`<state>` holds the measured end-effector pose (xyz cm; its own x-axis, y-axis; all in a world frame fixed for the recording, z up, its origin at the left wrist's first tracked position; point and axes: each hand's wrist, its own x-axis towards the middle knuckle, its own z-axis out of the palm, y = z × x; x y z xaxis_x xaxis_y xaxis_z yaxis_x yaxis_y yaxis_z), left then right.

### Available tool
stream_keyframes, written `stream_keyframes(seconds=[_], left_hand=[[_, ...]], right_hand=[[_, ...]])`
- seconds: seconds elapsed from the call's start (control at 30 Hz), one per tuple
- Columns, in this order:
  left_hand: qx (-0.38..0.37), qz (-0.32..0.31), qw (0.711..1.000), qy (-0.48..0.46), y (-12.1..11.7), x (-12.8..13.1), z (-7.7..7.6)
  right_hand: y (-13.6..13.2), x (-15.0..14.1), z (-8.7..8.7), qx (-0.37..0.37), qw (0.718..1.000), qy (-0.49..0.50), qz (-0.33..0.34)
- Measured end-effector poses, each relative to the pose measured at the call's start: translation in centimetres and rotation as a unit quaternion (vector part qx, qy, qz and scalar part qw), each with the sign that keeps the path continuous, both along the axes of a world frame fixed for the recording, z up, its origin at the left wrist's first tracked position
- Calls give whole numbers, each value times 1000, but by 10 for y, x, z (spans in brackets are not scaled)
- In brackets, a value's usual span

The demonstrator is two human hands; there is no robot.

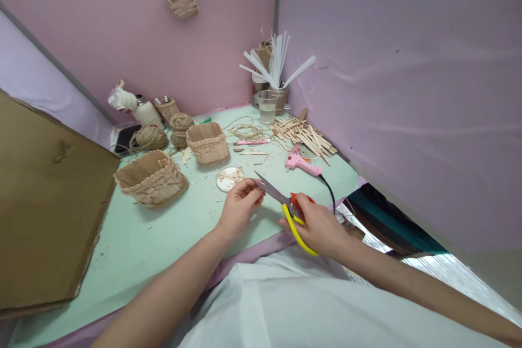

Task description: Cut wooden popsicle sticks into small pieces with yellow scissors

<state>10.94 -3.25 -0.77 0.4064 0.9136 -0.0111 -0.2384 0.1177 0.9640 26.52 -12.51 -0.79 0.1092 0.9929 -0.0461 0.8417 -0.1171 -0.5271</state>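
"What are the fingers doing?"

"The left hand (240, 204), in the middle of the frame, is curling its fingers, with the tips almost together. I can't tell if they are pinching something tiny."

"And the right hand (316, 224)?"

"It's wrapping its fingers around the scissors with grey metal blades and yellow and red handles (277, 192). They're sitting just right of the middle, pointing up and left at the other hand."

"What's close by?"

"A round white dish of wood bits (221, 184) is sitting just behind the left hand. A pink glue gun with a black cord (305, 166) is lying near the scissors, farther right."

"And farther out?"

"Flat, pale wooden sticks (312, 138) are lying in a pile, upper right of the middle. One pale wooden basket with a wavy rim (210, 153) is standing left of the middle."
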Motion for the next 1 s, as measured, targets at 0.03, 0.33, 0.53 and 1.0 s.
stream_keyframes(seconds=[0.03,0.33,0.53,1.0], left_hand=[[2,-3,1000,-1,0,0,0],[6,-22,1000,-11,1,-2,-2],[-8,-21,1000,-20,1,-1,-2],[-60,-43,997,-16,0,-1,1]], right_hand=[[0,0,0,1,1000,-2,1],[-1,2,0,5,1000,0,16],[-2,3,-2,10,1000,-11,23],[1,8,4,-36,980,195,30]])
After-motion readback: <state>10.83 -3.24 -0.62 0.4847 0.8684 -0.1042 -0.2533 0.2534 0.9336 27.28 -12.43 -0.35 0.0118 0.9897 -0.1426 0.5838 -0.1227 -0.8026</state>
